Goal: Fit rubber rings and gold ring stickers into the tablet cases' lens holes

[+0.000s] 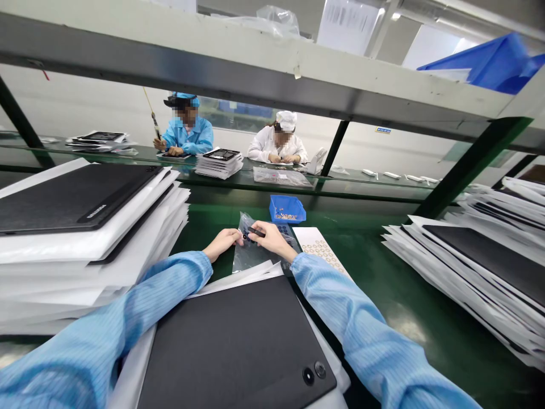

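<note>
My left hand (pixel 225 242) is closed, its fingertips pinching the left edge of a clear plastic sheet (pixel 249 259) with small dark round pieces on it. Between the fingers of my right hand (pixel 273 238) is a slim black pen-like tool (pixel 256 232), its tip pointing left toward the sheet. Closer to me lies a black tablet back cover (pixel 230 341) with two round camera rings at its lower right corner, resting on white sheets. A white card (pixel 320 247) with rows of gold-coloured rings lies right of my right hand.
A blue bin (pixel 288 200) with small parts stands behind my hands. Tall stacks of tablet covers and white sheets rise at left (pixel 85 272) and right (pixel 477 267). A shelf beam (pixel 255 62) crosses overhead. Two co-workers (pixel 189 133) sit across the green bench (pixel 370 227).
</note>
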`<state>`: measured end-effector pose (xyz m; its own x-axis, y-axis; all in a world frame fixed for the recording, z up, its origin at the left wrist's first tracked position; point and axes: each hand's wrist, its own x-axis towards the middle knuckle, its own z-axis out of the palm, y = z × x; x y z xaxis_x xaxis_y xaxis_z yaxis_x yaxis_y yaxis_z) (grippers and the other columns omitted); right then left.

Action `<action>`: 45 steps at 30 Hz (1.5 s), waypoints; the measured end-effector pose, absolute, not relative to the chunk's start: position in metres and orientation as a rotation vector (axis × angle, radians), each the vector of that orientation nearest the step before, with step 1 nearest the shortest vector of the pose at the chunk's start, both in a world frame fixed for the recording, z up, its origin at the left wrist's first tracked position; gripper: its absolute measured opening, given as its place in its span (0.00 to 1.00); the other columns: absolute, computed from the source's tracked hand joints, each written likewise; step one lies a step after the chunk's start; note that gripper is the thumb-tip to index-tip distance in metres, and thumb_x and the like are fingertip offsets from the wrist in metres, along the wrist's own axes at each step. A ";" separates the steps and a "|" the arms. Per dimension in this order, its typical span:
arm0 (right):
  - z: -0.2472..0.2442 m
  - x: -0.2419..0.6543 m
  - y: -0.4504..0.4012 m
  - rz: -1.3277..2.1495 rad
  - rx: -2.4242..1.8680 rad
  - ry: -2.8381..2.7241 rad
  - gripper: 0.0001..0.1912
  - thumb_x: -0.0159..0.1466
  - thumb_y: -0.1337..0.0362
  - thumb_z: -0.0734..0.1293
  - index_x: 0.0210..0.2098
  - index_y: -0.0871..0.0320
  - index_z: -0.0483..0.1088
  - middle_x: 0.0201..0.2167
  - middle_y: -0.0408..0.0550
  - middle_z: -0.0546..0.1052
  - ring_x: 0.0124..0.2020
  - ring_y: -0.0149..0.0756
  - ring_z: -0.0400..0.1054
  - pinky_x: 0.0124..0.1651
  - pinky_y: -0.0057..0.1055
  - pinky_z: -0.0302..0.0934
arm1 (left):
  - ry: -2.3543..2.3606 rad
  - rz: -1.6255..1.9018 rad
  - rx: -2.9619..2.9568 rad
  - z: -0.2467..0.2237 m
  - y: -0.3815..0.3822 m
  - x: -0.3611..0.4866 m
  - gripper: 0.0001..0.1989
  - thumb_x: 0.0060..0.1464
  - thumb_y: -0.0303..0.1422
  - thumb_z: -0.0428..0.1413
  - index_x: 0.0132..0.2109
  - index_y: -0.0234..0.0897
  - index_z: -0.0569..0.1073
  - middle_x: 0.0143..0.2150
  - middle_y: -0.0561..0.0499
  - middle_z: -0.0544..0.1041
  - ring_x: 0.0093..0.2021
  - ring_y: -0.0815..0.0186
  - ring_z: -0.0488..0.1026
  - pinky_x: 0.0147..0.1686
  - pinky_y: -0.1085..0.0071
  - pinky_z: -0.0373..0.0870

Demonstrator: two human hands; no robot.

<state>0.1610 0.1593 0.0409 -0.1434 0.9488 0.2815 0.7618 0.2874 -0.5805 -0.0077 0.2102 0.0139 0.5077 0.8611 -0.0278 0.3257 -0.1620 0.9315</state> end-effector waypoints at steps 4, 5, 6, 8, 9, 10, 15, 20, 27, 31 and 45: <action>0.034 0.161 0.171 0.384 -1.587 -1.915 0.05 0.66 0.65 0.63 0.39 0.61 0.68 0.32 0.42 0.73 0.28 0.28 0.68 0.33 0.26 0.63 | 1.005 0.639 1.747 0.013 0.211 -0.008 0.13 0.62 0.38 0.54 0.47 0.32 0.71 0.44 0.47 0.74 0.41 0.63 0.73 0.42 0.62 0.73; 0.033 0.162 0.177 0.375 -1.616 -1.901 0.07 0.67 0.64 0.62 0.39 0.62 0.68 0.32 0.43 0.73 0.29 0.29 0.68 0.34 0.28 0.63 | 1.005 0.637 1.750 0.012 0.211 -0.008 0.13 0.62 0.38 0.54 0.47 0.32 0.71 0.44 0.47 0.74 0.41 0.63 0.73 0.42 0.62 0.73; 0.032 0.163 0.183 0.369 -1.648 -1.891 0.08 0.68 0.63 0.62 0.39 0.62 0.69 0.32 0.44 0.73 0.30 0.30 0.68 0.35 0.30 0.64 | 1.007 0.636 1.753 0.012 0.212 -0.008 0.13 0.62 0.38 0.54 0.47 0.32 0.71 0.44 0.47 0.74 0.41 0.63 0.73 0.42 0.62 0.73; 0.031 0.164 0.195 0.373 -1.710 -1.883 0.10 0.67 0.60 0.64 0.38 0.62 0.70 0.34 0.45 0.73 0.32 0.32 0.69 0.37 0.33 0.66 | 1.011 0.635 1.757 0.010 0.213 -0.008 0.13 0.62 0.38 0.54 0.47 0.32 0.71 0.44 0.47 0.74 0.41 0.63 0.73 0.42 0.62 0.73; 0.031 0.165 0.200 0.380 -1.733 -1.883 0.11 0.67 0.59 0.64 0.38 0.62 0.70 0.35 0.45 0.74 0.33 0.33 0.70 0.38 0.33 0.66 | 1.014 0.636 1.758 0.010 0.214 -0.008 0.13 0.62 0.38 0.54 0.47 0.32 0.71 0.44 0.47 0.74 0.41 0.63 0.73 0.41 0.62 0.73; 0.031 0.165 0.203 0.388 -1.750 -1.884 0.11 0.67 0.59 0.65 0.38 0.62 0.70 0.35 0.45 0.74 0.34 0.33 0.70 0.39 0.34 0.67 | 1.017 0.638 1.758 0.009 0.214 -0.007 0.13 0.62 0.38 0.54 0.47 0.32 0.71 0.44 0.47 0.74 0.41 0.63 0.73 0.41 0.62 0.73; 0.040 0.165 0.195 0.400 -1.710 -1.867 0.11 0.68 0.60 0.64 0.39 0.63 0.70 0.33 0.45 0.74 0.31 0.31 0.70 0.36 0.32 0.67 | 1.035 0.653 1.754 0.009 0.214 -0.006 0.13 0.62 0.38 0.54 0.47 0.32 0.71 0.44 0.47 0.74 0.41 0.63 0.73 0.41 0.62 0.73; 0.051 0.157 0.173 0.478 -1.555 -1.930 0.04 0.62 0.70 0.66 0.29 0.62 0.71 0.21 0.39 0.71 0.19 0.25 0.64 0.27 0.23 0.60 | 1.043 0.672 1.739 0.010 0.213 -0.007 0.13 0.62 0.38 0.54 0.46 0.32 0.71 0.42 0.48 0.74 0.39 0.64 0.74 0.40 0.63 0.74; 0.047 0.145 0.164 0.502 -1.500 -1.891 0.07 0.59 0.72 0.67 0.23 0.62 0.72 0.14 0.36 0.66 0.14 0.23 0.59 0.24 0.22 0.54 | 1.035 0.682 1.741 0.012 0.210 -0.009 0.13 0.62 0.38 0.54 0.46 0.32 0.71 0.43 0.47 0.74 0.40 0.64 0.73 0.40 0.63 0.74; 0.045 0.141 0.163 0.455 -1.512 -1.858 0.09 0.57 0.72 0.69 0.21 0.62 0.72 0.13 0.36 0.64 0.17 0.25 0.60 0.26 0.22 0.54 | 1.034 0.687 1.743 0.012 0.211 -0.009 0.13 0.63 0.38 0.54 0.46 0.32 0.71 0.43 0.47 0.74 0.40 0.64 0.73 0.40 0.63 0.74; 0.039 0.135 0.163 0.474 -1.625 -1.770 0.11 0.56 0.73 0.66 0.18 0.62 0.71 0.11 0.40 0.67 0.19 0.31 0.65 0.28 0.25 0.57 | 1.002 0.667 1.778 0.004 0.216 -0.008 0.13 0.62 0.38 0.54 0.45 0.31 0.72 0.42 0.48 0.74 0.40 0.64 0.74 0.41 0.63 0.73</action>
<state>0.1354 0.1626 0.0390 0.0092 0.9721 0.2343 0.7252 0.1548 -0.6709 -0.0083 0.2158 0.0040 0.5142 0.8577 0.0065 0.3367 -0.2089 0.9181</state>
